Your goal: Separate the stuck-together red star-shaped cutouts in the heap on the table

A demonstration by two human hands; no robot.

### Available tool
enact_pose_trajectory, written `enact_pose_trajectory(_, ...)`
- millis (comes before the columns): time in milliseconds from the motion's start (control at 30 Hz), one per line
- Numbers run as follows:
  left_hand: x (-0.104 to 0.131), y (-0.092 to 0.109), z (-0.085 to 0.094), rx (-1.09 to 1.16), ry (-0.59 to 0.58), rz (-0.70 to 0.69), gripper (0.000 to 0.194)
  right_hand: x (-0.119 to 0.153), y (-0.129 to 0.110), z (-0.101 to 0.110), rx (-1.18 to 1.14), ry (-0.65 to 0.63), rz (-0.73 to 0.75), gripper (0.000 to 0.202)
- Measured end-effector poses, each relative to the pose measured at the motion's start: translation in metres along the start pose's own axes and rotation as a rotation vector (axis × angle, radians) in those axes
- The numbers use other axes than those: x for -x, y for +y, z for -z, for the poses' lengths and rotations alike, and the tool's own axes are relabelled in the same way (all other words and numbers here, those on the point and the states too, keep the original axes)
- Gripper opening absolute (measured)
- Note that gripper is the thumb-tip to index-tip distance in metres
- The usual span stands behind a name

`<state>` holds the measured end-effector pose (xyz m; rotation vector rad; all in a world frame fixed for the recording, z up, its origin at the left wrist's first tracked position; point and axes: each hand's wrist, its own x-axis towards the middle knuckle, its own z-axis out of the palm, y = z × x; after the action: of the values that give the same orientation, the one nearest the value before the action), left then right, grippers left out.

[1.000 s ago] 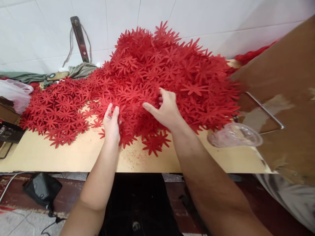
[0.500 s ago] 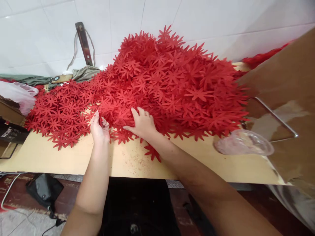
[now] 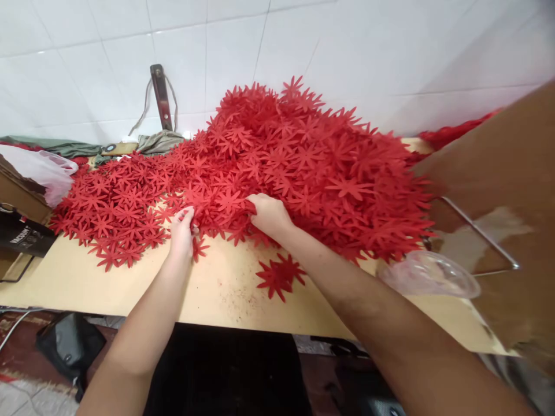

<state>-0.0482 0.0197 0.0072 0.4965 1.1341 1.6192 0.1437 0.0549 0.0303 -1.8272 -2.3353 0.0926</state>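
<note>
A large heap of red flower-shaped cut-outs [image 3: 295, 162], with narrow pointed petals, spreads along the table. At its front edge my left hand [image 3: 182, 231] is closed, with red petals showing at the fingertips; how many pieces it pinches is hidden. My right hand [image 3: 271, 215] reaches into the heap farther right, its fingers curled round red cut-outs at the near side. Below the right wrist, a few loose red cut-outs [image 3: 277, 277] lie on the wooden tabletop [image 3: 217, 294].
A clear plastic container [image 3: 433, 274] sits at the right, beside a large cardboard panel [image 3: 489, 231] with a metal handle. White plastic bag [image 3: 56, 173] and a box stand at left. Behind are a dark strip tool [image 3: 160, 98], cloth and a tiled wall.
My right hand has gone from spread fingers to a closed grip, moving slightly right. The left hand has shifted a little right. Another cut-out now lies beside the loose one. The view has tilted up.
</note>
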Motion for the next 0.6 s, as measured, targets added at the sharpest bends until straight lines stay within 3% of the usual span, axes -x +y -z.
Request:
enact_pose_trajectory(167, -0.012, -0.026, -0.02, -0.139, -0.13, -0.094, 0.018, -0.03, 0.015, 0.051, 0.113, 0.138, -0.012, 0.034)
enact_pose_trajectory(367, -0.023, -0.042, -0.051, -0.171, -0.242, -0.063, 0.013, -0.084, 0.014, 0.111, 0.171, 0.255, -0.052, 0.036)
enact_pose_trajectory(500, -0.03, -0.048, -0.06, -0.274, -0.313, -0.111, 0.007, -0.134, 0.017, 0.134, 0.213, 0.307, -0.074, 0.037)
enact_pose_trajectory(600, -0.032, -0.052, -0.06, -0.379, -0.337, -0.125, 0.008, -0.176, 0.023, 0.139, 0.183, 0.348, -0.093, 0.04)
